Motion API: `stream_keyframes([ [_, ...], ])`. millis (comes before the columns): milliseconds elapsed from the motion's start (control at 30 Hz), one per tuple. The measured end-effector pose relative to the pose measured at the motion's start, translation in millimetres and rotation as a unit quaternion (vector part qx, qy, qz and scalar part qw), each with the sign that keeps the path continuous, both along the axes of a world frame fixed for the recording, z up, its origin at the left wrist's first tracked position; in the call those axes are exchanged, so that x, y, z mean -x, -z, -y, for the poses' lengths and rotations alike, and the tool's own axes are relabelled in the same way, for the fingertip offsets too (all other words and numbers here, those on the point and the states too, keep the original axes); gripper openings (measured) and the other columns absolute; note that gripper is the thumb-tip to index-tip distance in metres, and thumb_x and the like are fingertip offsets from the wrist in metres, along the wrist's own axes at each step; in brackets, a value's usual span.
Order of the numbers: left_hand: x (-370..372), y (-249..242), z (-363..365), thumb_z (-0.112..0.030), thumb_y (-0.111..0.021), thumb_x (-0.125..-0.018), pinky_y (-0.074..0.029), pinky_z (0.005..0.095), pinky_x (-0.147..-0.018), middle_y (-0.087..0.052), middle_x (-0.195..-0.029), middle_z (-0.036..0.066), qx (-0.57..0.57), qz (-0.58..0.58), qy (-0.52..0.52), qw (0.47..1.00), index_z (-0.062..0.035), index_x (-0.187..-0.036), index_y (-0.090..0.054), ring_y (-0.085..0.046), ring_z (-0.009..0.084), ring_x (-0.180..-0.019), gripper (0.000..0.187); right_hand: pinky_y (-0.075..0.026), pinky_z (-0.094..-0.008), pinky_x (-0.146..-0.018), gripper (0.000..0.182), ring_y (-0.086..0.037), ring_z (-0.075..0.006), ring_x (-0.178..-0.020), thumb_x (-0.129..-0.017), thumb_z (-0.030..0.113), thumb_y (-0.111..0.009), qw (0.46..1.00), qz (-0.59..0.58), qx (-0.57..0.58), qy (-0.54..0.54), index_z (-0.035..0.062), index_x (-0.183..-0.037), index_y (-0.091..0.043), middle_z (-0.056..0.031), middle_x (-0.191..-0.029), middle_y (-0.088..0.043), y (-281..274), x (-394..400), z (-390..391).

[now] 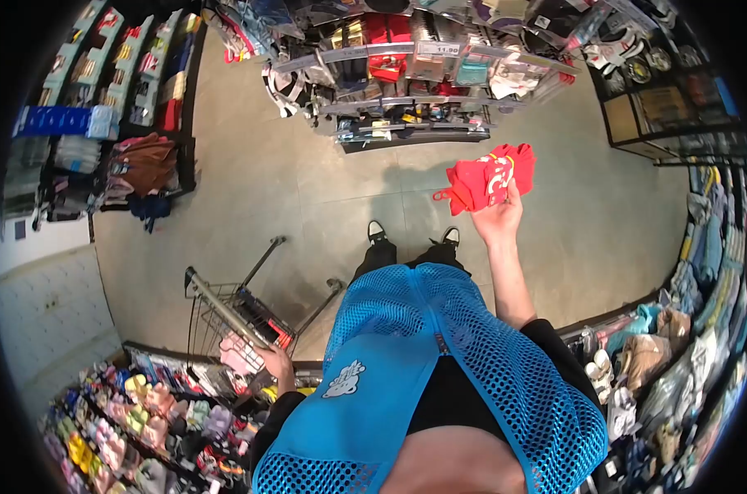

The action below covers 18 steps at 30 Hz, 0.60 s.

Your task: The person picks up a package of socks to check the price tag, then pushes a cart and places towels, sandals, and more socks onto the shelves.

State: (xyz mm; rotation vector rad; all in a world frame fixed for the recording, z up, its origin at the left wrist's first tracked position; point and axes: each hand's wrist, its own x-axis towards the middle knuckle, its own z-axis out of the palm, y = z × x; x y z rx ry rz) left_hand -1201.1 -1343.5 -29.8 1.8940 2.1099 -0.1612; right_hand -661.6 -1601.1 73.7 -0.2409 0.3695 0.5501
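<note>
My right hand (pixel 499 218) is raised in front of me, closed on a red cloth item (pixel 480 183) with white lettering and thin yellow trim. The cloth is bunched up, and a small red loop sticks out at its left end. Low on the left, my left hand (pixel 276 362) grips the near end of the handle of a shopping cart (pixel 219 303). A pink item (pixel 240 352) shows by the wire basket, close to that hand.
Ahead stands a shelf rack (pixel 415 136) with hanging packs and price tags. Slipper displays (pixel 135 420) line the near left, bagged clothes (pixel 645 362) the near right. Shelves (pixel 143 74) stand far left, a black shelf unit (pixel 649 115) far right. Grey tile floor (pixel 324 206) lies between.
</note>
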Motion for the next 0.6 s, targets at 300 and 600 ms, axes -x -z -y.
stream_keyframes([
  [300, -55.7, -19.4, 94.1, -0.063, -0.036, -0.086, -0.045, 0.0504, -0.078, -0.062, -0.093, 0.029, 0.047, -0.079, -0.042, 0.995, -0.0046, -0.117, -0.046, -0.058, 0.0442, -0.09, 0.067, -0.029, -0.0463, -0.105, 0.041, -0.044, -0.0283, -0.12, -0.091, 0.027, -0.044, 0.997, -0.064, 0.01, -0.044, 0.0045, -0.124, -0.046, -0.011, -0.127, -0.05, -1.9, -43.6, 68.1],
  [600, -102.8, -16.9, 184.2, -0.061, -0.041, -0.085, -0.047, 0.0512, -0.068, -0.063, -0.08, 0.027, -0.015, -0.089, -0.018, 0.996, -0.0024, -0.105, -0.057, -0.061, 0.0439, -0.079, 0.065, -0.034, -0.0465, -0.1, 0.049, -0.049, -0.0272, -0.114, -0.087, 0.039, -0.051, 0.978, 0.009, -0.064, -0.198, 0.0089, -0.126, -0.044, -0.0081, -0.121, -0.053, 13.9, -53.7, 94.8],
])
